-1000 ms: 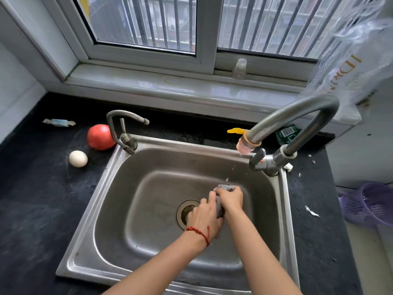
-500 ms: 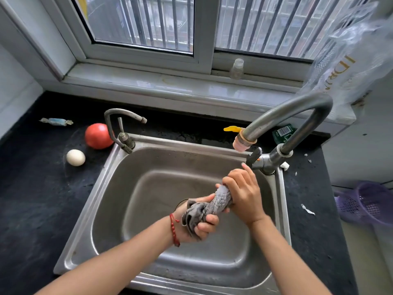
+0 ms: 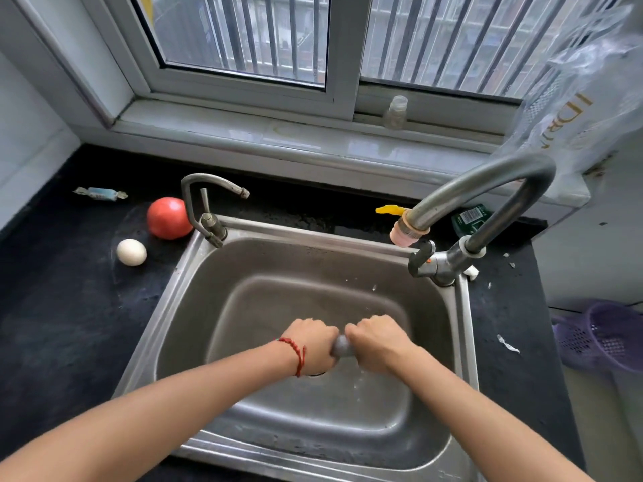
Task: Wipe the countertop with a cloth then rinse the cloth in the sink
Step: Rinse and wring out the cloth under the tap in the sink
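While both fists hang over the steel sink point(image 3: 195, 283), the left hand point(image 3: 315, 346) and right hand point(image 3: 377, 342) clamp opposite ends of the grey cloth point(image 3: 341, 346); knuckles nearly touch. Only a small bit of cloth shows between them.

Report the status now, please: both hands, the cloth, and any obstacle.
Left hand and right hand both clenched on twisted grey cloth. Cloth wrung above stainless steel sink. No water seen from large grey faucet. Nothing in the way.
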